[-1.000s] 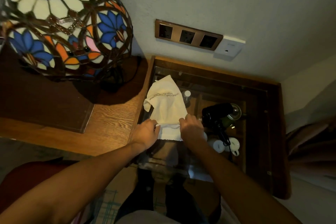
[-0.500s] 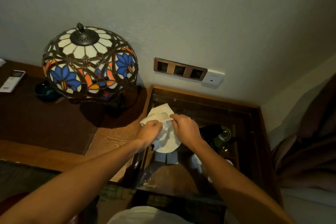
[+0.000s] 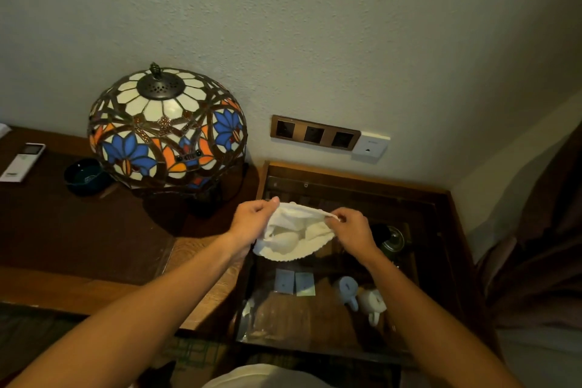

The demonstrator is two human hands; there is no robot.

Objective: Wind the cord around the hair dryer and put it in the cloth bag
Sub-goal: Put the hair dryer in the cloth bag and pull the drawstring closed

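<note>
A white cloth bag [image 3: 291,238] hangs in the air above the glass-topped table [image 3: 447,217]. My left hand [image 3: 253,222] pinches the bag's rim on the left, and my right hand [image 3: 352,228] pinches the rim on the right. The mouth is pulled apart between them and faces me. The black hair dryer [image 3: 379,231] lies on the glass just right of my right hand, mostly hidden behind it. Its cord is out of sight.
A stained-glass lamp [image 3: 167,129] stands on the wooden desk [image 3: 94,261] to the left, with a dark bowl [image 3: 85,175] and a white remote [image 3: 23,161]. A socket panel [image 3: 315,135] is on the wall. Two white cups [image 3: 362,299] and sachets [image 3: 294,283] show under the glass.
Both hands lifted the bag off the glass and spread its mouth apart. My head rose, so the lamp and desk now sit lower and farther off in view.
</note>
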